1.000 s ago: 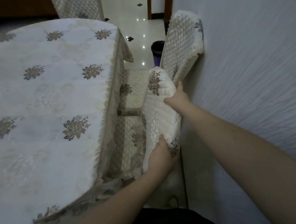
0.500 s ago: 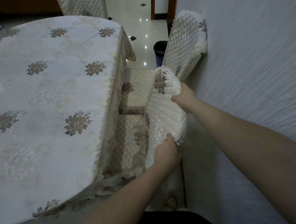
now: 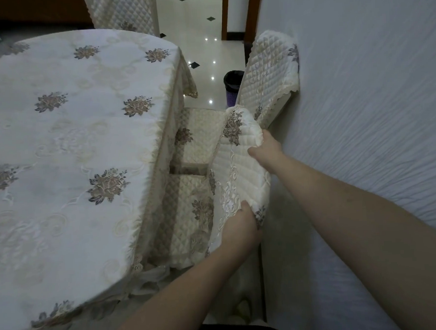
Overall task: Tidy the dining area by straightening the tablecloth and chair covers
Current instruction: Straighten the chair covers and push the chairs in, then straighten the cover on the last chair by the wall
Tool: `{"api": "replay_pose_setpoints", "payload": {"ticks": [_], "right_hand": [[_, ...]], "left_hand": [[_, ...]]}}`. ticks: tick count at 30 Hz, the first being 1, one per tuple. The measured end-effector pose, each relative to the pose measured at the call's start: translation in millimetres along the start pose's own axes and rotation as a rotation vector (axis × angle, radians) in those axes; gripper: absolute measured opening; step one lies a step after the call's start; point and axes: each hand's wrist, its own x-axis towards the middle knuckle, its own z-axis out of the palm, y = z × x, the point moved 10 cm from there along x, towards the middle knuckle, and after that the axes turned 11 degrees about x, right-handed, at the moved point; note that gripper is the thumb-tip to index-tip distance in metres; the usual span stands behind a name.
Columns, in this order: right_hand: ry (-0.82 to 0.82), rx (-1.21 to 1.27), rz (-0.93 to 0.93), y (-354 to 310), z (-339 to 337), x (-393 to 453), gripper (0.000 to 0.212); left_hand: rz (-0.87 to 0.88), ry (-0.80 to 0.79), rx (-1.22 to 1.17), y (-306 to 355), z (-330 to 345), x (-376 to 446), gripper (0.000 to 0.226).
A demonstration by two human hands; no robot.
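Observation:
A cream quilted chair cover (image 3: 239,163) with brown flower embroidery sits over the backrest of the nearest chair, between the table and the wall. My left hand (image 3: 237,231) grips its lower near corner. My right hand (image 3: 267,149) pinches its upper wall-side edge. The chair's quilted seat (image 3: 187,217) shows beneath. A white tablecloth (image 3: 70,148) with the same flower pattern covers the table on the left, its fringe hanging over the edge.
A second covered chair (image 3: 270,77) stands farther along the white wall (image 3: 361,105). A third covered chair (image 3: 123,12) is at the table's far end. A dark waste bin (image 3: 232,87) stands on the glossy tiled floor.
Both hands have stayed on the chair cover and pulled it a little upward and toward the wall; the view has shifted slightly left.

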Motion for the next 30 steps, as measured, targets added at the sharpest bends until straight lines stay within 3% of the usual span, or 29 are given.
{"api": "replay_pose_setpoints", "payload": {"ticks": [12, 19, 25, 30], "right_hand": [[0.056, -0.192, -0.001, -3, -2, -14, 0.061], [0.099, -0.625, -0.129, -11, 13, -39, 0.086], [-0.093, -0.855, -0.297, -34, 69, -81, 0.067], [-0.246, -0.936, -0.446, -45, 123, -142, 0.058]], "left_hand": [[0.099, -0.095, 0.083, -7, 4, -3, 0.095], [0.208, -0.002, 0.164, -33, -35, -26, 0.088], [0.183, 0.180, 0.491, -116, -80, -66, 0.069], [-0.011, 0.250, 0.557, -208, -106, -121, 0.069]]}}
